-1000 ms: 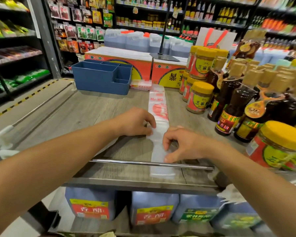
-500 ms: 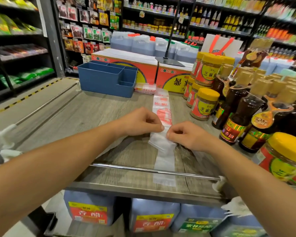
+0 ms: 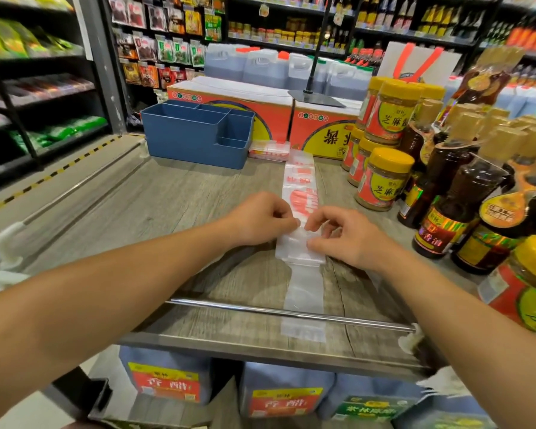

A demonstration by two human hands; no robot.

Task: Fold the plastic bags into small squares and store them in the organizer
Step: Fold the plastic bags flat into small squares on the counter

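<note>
Hands side by side, left hand [image 3: 262, 219] and right hand [image 3: 344, 235] pinching plastic bag [image 3: 300, 252]

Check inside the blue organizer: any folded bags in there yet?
The blue organizer shows only bare upper inner walls; its front wall hides the compartment floors, so I cannot tell.

This is a grocery shop. Dark metal shelves [image 3: 291, 23] stacked with packaged goods line the aisle, and yellow-lidded sauce jars [image 3: 381, 178] and brown glass bottles [image 3: 458, 205] crowd the grey wood-grain bench [image 3: 174, 205]. Large labelled vinegar jugs [image 3: 164, 379] sit underneath.
</note>
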